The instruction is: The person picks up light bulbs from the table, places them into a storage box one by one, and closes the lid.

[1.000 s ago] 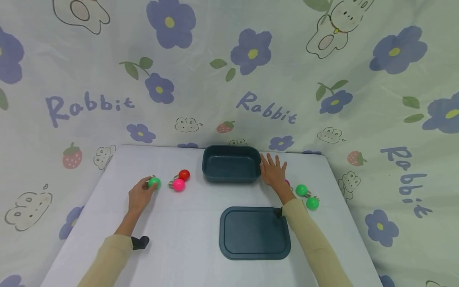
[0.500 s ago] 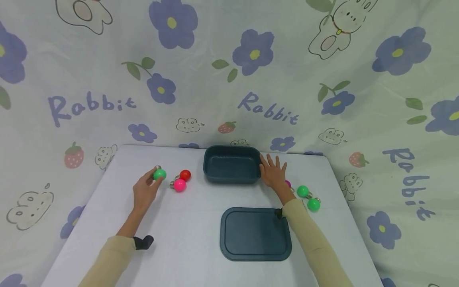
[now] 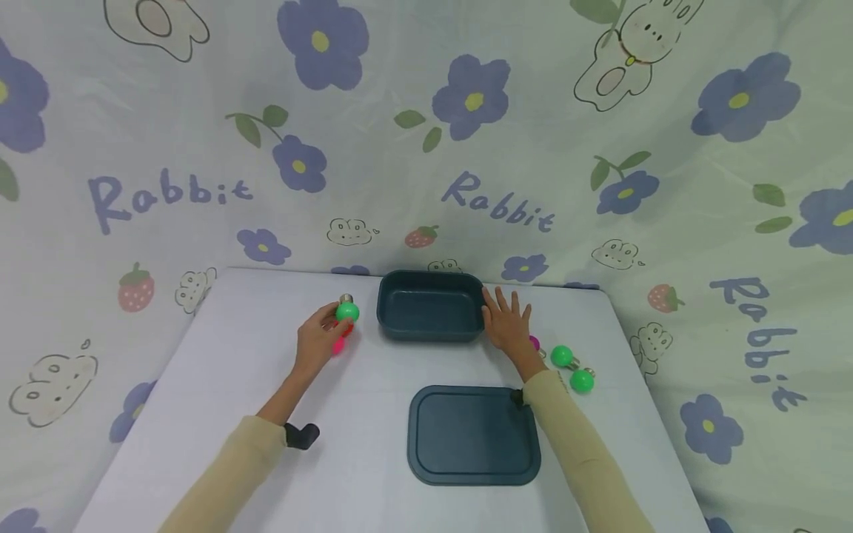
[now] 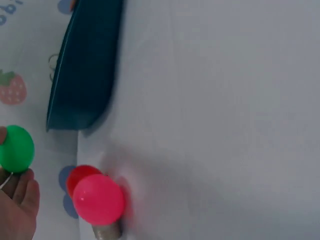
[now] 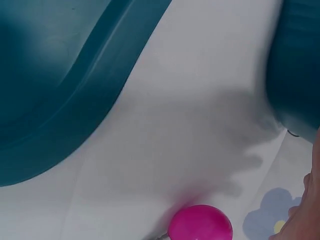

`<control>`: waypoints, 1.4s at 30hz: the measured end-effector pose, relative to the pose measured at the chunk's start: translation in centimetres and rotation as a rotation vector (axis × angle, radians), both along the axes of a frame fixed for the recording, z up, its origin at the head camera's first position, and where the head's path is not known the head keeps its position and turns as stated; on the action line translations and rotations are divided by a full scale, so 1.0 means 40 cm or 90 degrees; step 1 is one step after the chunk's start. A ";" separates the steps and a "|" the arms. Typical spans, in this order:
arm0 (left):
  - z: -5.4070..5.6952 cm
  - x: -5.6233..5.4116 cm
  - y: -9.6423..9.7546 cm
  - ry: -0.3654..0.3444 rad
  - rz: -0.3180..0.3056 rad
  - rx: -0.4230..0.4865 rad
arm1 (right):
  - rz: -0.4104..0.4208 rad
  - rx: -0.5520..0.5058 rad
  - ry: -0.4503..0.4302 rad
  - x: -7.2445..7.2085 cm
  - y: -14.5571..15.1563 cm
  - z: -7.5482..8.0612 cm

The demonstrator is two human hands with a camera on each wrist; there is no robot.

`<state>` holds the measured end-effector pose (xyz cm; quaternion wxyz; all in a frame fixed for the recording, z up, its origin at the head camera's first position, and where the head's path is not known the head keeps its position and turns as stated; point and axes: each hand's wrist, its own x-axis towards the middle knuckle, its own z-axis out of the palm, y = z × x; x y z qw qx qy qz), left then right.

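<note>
Between its thumb and fingers my left hand (image 3: 318,342) pinches a green light bulb (image 3: 347,313), its metal base pointing toward the back wall. The bulb is above the table, left of a dark teal box (image 3: 430,340). Partly behind that hand lie a red bulb (image 4: 80,176) and a pink bulb (image 4: 99,200), seen side by side in the left wrist view. My right hand (image 3: 508,326) rests against the box's right end with its fingers spread. A magenta bulb (image 5: 201,224) lies near the right wrist, mostly covered by it in the head view.
A dark teal lid (image 3: 474,435) lies flat on the white table in front of the box. Two green bulbs, one farther back (image 3: 562,356) and another nearer (image 3: 582,381), lie to the right of my right forearm. A printed cloth (image 3: 373,148) hangs behind the table.
My left hand has lifted the green bulb off the left side of the table and carried it right, over the red and pink bulbs. The right hand stays at the box.
</note>
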<state>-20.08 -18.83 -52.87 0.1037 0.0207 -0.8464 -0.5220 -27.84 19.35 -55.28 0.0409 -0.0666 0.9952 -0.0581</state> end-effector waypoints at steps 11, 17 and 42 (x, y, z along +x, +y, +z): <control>0.022 -0.051 0.123 -0.003 -0.081 0.018 | -0.006 0.009 -0.003 -0.002 -0.004 -0.011; 0.013 -0.091 0.182 -0.018 -0.122 -0.011 | -0.010 0.023 -0.006 0.000 0.000 -0.009; -0.005 -0.197 0.250 -0.116 -0.245 -0.200 | -0.003 0.032 -0.004 -0.004 -0.005 0.006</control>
